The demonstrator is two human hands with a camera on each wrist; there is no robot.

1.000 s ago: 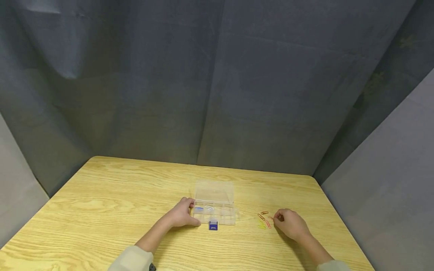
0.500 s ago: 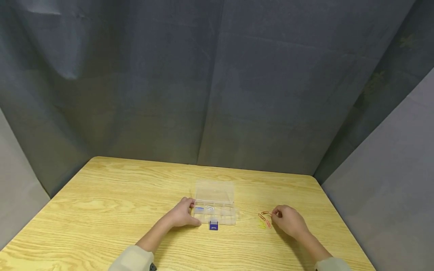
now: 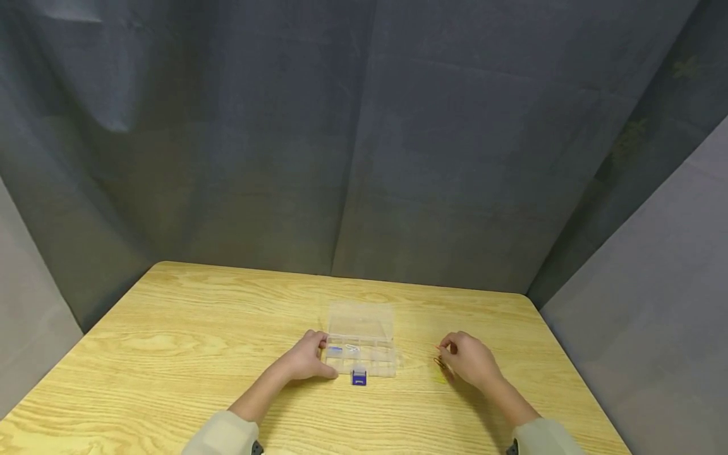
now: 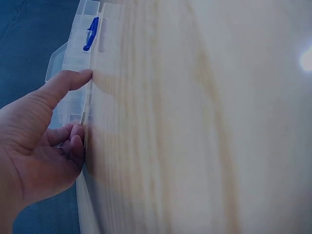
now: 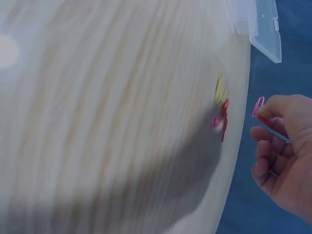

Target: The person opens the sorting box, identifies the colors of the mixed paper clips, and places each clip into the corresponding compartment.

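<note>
A clear plastic compartment box (image 3: 382, 370) stands on the table with its lid (image 3: 361, 320) tilted back and a blue latch (image 3: 359, 378) at the front. Blue pieces (image 3: 335, 349) and white paper clips (image 3: 352, 348) lie in separate back-row compartments. My left hand (image 3: 307, 359) holds the box's left end, thumb at the front corner and fingers behind. Raised above the table, my right hand (image 3: 471, 361) pinches a pink paper clip (image 5: 259, 106) between thumb and forefinger. Beneath it lie yellow paper clips (image 5: 220, 90), red paper clips (image 5: 224, 108) and another pink paper clip (image 5: 215, 122).
The wooden table (image 3: 227, 316) reaches back to a dark curtain (image 3: 364, 158). Pale panels (image 3: 654, 303) border the sides. The loose paper clips lie to the right of the box.
My right hand has lifted the pink paper clip off the table and moved left and away from me, over the loose clips. The left hand and box stay put.
</note>
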